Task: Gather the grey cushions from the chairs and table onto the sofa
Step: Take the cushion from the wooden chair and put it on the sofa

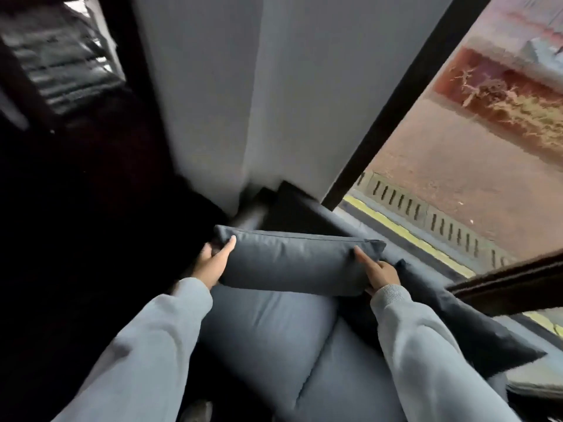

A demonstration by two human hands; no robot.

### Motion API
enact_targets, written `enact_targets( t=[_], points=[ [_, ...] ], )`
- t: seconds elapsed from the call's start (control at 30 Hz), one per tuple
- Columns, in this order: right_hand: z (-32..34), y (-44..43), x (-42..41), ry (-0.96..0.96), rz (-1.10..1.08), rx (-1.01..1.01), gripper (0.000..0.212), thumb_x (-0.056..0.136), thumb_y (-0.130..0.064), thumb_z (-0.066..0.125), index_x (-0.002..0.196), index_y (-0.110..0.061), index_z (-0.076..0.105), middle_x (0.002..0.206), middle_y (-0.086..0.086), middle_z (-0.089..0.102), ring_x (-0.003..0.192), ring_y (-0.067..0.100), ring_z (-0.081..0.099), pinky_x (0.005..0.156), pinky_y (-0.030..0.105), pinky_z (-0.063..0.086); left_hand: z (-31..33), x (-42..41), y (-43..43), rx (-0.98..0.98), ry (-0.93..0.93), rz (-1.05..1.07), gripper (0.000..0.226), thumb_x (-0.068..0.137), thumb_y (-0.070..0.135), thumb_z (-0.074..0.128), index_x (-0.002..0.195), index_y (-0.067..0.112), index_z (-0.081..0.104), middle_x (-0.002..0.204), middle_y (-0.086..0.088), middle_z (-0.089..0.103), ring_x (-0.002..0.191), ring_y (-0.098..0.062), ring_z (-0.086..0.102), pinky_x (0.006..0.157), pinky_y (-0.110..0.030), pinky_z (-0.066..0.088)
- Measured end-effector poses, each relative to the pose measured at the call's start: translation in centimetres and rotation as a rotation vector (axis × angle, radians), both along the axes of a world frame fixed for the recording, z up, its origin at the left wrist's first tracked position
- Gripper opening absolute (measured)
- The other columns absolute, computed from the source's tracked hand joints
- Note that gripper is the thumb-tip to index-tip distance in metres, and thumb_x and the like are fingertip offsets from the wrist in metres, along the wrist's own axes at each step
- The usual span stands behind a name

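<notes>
While the left hand [213,264] and right hand [380,274] clamp its short ends above the sofa [274,330], the grey cushion [292,263] looks soft, light, best gripped there

Daylight from window [475,153], dark left side, motion-blurred edges

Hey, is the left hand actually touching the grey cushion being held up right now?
Touching. The head view shows the left hand gripping the grey cushion's left end, thumb pressed on its front face with no gap.
</notes>
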State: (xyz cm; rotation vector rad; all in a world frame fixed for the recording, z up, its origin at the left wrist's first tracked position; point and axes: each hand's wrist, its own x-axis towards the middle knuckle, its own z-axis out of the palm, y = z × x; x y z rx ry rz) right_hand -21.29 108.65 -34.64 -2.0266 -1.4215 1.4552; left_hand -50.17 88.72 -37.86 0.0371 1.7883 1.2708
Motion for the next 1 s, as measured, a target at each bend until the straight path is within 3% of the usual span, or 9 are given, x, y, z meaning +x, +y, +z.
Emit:
enact_targets(
  t=[0.07,0.2,0.3,0.4,0.53,0.67,0.83,0.9,1.0],
  points=[
    [-4.4,3.8,-3.3,-0.026,0.142,-0.024,0.134,0.017,-0.097,0.072,0.121,-0.014,0.065,0.115,0.006,0.069,0.109,0.032,0.065,0.105,0.053,0.053,-3.9,0.4,-0.5,-0.043,-0.024,0.157,0.052,0.087,0.06,0.067,0.123,0.024,0.057,0.131,-0.003,0.062,0.12,-0.028,0.06,0.107,-0.048,0.046],
    [-13.7,8.3,-9.6,-0.065,0.407,-0.098,0.102,0.024,-0.101,0.068,0.093,-0.026,0.066,0.098,-0.002,0.073,0.094,0.023,0.071,0.097,0.049,0.058,-11.5,2.1,-1.0,-0.2,-0.137,0.437,0.072,0.091,0.066,0.055,0.148,0.025,0.04,0.147,0.001,0.046,0.13,-0.029,0.05,0.1,-0.049,0.048],
    [-21.0,9.9,-13.2,-0.046,0.499,-0.148,0.098,0.032,-0.098,0.074,0.1,-0.028,0.069,0.103,0.0,0.077,0.095,0.02,0.073,0.093,0.048,0.061,-18.0,3.8,-1.6,-0.261,-0.214,0.55,0.077,0.085,0.077,0.051,0.15,0.037,0.036,0.154,0.0,0.044,0.13,-0.034,0.052,0.099,-0.05,0.05],
    [-27.5,10.9,-16.6,-0.016,0.598,-0.143,0.085,0.044,-0.089,0.078,0.101,-0.027,0.069,0.105,0.001,0.076,0.098,0.022,0.073,0.094,0.049,0.061,-24.0,5.0,-1.7,-0.259,-0.234,0.636,0.054,0.081,0.082,0.049,0.122,0.047,0.047,0.141,0.005,0.053,0.118,-0.03,0.059,0.094,-0.049,0.053],
    [-34.8,10.9,-20.9,0.039,0.679,-0.11,0.08,0.054,-0.079,0.082,0.114,-0.028,0.069,0.11,-0.006,0.075,0.105,0.018,0.072,0.1,0.047,0.058,-30.8,5.0,-1.9,-0.269,-0.243,0.728,0.079,0.08,0.08,0.051,0.145,0.038,0.038,0.135,0.008,0.049,0.115,-0.029,0.06,0.085,-0.045,0.058],
    [-39.1,9.9,-24.0,0.097,0.681,-0.035,0.073,0.058,-0.075,0.079,0.114,-0.029,0.069,0.105,-0.008,0.073,0.106,0.02,0.071,0.099,0.046,0.058,-35.0,3.8,-2.7,-0.249,-0.129,0.764,0.047,0.084,0.071,0.059,0.12,0.044,0.049,0.131,0.007,0.058,0.112,-0.027,0.062,0.084,-0.044,0.056],
    [-40.9,9.9,-23.7,0.132,0.666,-0.064,0.062,0.06,-0.071,0.082,0.109,-0.034,0.071,0.107,-0.011,0.076,0.102,0.014,0.072,0.098,0.045,0.059,-35.9,4.7,-3.4,-0.211,0.012,0.812,0.03,0.085,0.066,0.063,0.108,0.047,0.061,0.117,0.015,0.067,0.112,-0.019,0.066,0.078,-0.04,0.058],
    [-41.0,9.7,-23.7,0.135,0.697,-0.091,0.065,0.059,-0.073,0.083,0.112,-0.038,0.069,0.11,-0.012,0.076,0.103,0.012,0.072,0.099,0.044,0.059,-36.0,4.7,-3.5,-0.239,-0.01,0.846,0.03,0.086,0.066,0.063,0.107,0.045,0.061,0.122,0.008,0.067,0.114,-0.024,0.065,0.08,-0.045,0.058],
    [-41.1,9.4,-24.4,0.118,0.729,-0.094,0.077,0.057,-0.076,0.082,0.123,-0.039,0.064,0.116,-0.014,0.073,0.107,0.011,0.071,0.1,0.044,0.058,-36.5,4.1,-3.0,-0.344,-0.08,0.824,0.055,0.086,0.067,0.06,0.13,0.035,0.051,0.136,-0.003,0.059,0.122,-0.032,0.06,0.086,-0.051,0.058]
  ],
)
